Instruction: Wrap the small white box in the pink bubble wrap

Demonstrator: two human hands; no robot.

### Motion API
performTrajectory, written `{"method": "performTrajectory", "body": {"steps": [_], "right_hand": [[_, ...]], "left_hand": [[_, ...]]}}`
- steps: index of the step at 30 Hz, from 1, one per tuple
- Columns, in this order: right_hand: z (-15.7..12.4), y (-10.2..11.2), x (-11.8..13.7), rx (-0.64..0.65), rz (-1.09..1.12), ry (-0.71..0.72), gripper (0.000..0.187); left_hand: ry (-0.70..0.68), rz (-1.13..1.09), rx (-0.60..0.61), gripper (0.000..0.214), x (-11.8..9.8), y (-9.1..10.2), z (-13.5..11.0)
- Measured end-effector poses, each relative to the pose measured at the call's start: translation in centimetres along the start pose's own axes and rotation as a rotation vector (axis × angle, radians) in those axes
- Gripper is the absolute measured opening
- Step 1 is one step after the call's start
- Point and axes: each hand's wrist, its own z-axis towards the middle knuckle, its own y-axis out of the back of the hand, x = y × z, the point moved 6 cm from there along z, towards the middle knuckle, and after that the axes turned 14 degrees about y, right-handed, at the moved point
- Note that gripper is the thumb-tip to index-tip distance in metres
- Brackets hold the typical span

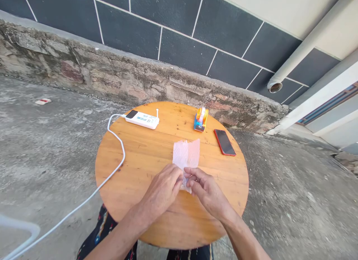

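Note:
A small sheet of pinkish, see-through bubble wrap (186, 154) lies near the middle of the round wooden table, with a lengthwise fold or seam between its paler left half and pinker right half. My left hand (165, 183) has its fingers closed on the near left part of the wrap. From the other side, my right hand (205, 189) pinches at the near right part, fingers bent and thumb towards them. The fingertips of both hands almost meet and cover some of the wrap. A crumpled near end shows below them.
On the round table (134, 181) stand a tape dispenser (201, 119) at the back and a red-edged phone (225, 142) at the right. A white power device (142, 119) lies back left; its white cable (123, 152) runs off the left edge. A stone-based wall (134, 77) stands behind.

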Motion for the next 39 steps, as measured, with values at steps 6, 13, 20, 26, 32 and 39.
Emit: {"method": "performTrajectory", "body": {"steps": [6,13,20,26,32,39], "right_hand": [[-0.2,-0.1,-0.1,0.014,-0.09,0.048,0.034],[0.0,0.2,-0.3,0.05,-0.144,0.113,0.032],[0.0,0.4,-0.9,0.071,-0.036,0.154,0.03],[-0.1,0.5,-0.8,0.071,-0.05,0.176,0.033],[-0.1,0.3,-0.5,-0.01,0.212,0.136,0.029],[-1.0,3.9,-2.1,-0.273,-0.052,0.136,0.007]], "left_hand": [[-0.052,-0.08,-0.038,0.017,-0.4,0.3,-0.6],[0.036,-0.09,-0.094,0.008,-0.7,0.0,-0.7],[0.161,-0.03,-0.194,0.012,-0.8,-0.4,-0.4],[0.184,0.034,-0.288,0.015,-0.8,-0.9,-0.3],[0.167,0.08,-0.31,0.016,-0.8,-1.3,-0.4],[0.177,0.12,-0.282,0.016,-1.1,-1.2,-0.4]]}}
